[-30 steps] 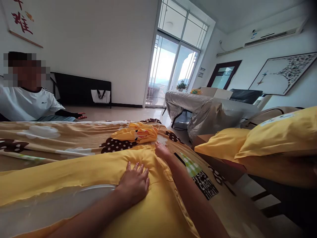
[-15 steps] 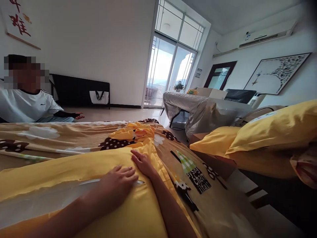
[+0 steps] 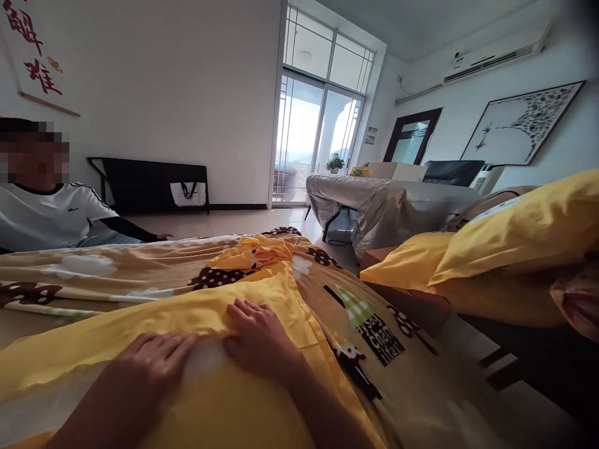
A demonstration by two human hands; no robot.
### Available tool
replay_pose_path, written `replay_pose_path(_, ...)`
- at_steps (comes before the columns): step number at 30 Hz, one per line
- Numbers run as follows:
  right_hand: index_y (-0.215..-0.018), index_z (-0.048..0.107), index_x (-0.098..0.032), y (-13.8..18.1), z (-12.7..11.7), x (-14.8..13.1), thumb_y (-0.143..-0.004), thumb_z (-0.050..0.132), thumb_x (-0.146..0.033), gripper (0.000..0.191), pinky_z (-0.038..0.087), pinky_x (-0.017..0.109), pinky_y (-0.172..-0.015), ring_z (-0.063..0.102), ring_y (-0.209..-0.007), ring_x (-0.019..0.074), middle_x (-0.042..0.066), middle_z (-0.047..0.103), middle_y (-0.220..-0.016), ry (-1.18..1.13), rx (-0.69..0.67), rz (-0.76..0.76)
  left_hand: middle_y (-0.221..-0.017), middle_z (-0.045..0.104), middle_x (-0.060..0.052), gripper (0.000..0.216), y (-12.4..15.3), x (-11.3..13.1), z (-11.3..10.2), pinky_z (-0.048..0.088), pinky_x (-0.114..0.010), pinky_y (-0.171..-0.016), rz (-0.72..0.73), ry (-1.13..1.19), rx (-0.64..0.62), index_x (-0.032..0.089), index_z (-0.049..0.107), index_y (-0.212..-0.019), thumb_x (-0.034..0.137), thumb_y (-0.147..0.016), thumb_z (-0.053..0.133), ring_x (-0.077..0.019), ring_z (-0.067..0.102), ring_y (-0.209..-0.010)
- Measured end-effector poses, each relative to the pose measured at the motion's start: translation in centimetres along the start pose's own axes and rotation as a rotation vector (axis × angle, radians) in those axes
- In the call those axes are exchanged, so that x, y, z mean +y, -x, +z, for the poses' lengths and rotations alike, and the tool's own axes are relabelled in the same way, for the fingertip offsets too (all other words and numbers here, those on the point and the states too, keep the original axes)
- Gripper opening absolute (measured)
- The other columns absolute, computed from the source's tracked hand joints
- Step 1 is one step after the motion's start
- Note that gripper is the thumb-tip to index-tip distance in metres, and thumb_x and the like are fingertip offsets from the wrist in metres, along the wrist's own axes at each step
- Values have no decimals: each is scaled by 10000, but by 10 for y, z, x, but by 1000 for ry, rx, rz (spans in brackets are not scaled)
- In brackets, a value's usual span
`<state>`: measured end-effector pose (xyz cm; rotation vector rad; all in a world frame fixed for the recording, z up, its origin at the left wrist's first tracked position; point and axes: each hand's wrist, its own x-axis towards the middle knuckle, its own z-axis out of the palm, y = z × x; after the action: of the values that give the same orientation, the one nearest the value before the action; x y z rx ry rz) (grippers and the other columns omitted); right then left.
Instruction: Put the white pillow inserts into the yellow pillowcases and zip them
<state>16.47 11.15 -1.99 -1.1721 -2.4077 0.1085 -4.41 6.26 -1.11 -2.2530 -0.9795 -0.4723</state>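
A yellow pillowcase (image 3: 140, 312) lies on the patterned blanket in front of me, with a long slit in its upper side. White pillow filling (image 3: 60, 399) shows through that slit. My left hand (image 3: 154, 365) grips the slit's far edge, its fingers bent over the cloth. Just to its right, my right hand (image 3: 257, 337) is closed on the same edge near the slit's end, fingertips on the yellow fabric. The undersides of both hands are hidden. Beyond the pillowcase is a crumpled yellow cloth (image 3: 253, 254) with an orange print.
The brown patterned blanket (image 3: 327, 293) spreads under everything. Yellow pillows (image 3: 519, 231) are piled at the right. Across the blanket at the left sits a person (image 3: 51, 212) in a white shirt. Farther back stands a plastic-covered table (image 3: 369, 193) with boxes and a plant.
My left hand has moved left to the slit's far edge. My right hand has shifted left and nearer from the pillowcase's end and closed on the edge. The person's arm has stretched out lower.
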Motion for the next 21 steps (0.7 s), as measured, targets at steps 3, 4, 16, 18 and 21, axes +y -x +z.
replay_pose_path(3,-973,590,-201,-6,4,1,-805,552,-215,172,404,289,-729,629,-903,195,32,682,-993,104,-1,134,-972,733,-17,389,-9,22,-6,588,-316,-734,215,38,119,187,696,-965,61,-719,423,-199,694,-835)
replay_pose_path(4,-961,595,-201,-7,4,1,-820,530,-185,156,399,286,-696,635,-871,190,30,687,-966,144,-5,196,-988,731,-18,403,-11,30,-6,583,-293,-743,228,53,130,177,686,-989,55,-716,416,-190,692,-856)
replay_pose_path(16,-884,638,-183,-1,-23,-4,-784,448,-20,269,358,269,-621,640,-820,193,66,693,-852,195,141,493,-1456,402,-110,682,-46,42,8,385,-468,-1080,-62,520,-602,179,196,-1490,149,-823,335,-261,481,-1272)
replay_pose_path(18,-919,631,-187,-3,-22,6,-731,457,-16,308,354,257,-612,640,-790,188,53,699,-831,73,208,526,-1292,575,-154,657,-65,44,17,468,-496,-966,-102,530,-623,158,204,-1484,171,-838,321,-292,606,-1104)
replay_pose_path(21,-961,614,-184,-9,-18,25,-667,457,-20,372,370,236,-633,629,-797,182,46,698,-833,-117,374,540,-988,695,-170,606,-87,49,37,531,-491,-782,-133,461,-645,112,279,-1442,212,-847,338,-322,674,-871)
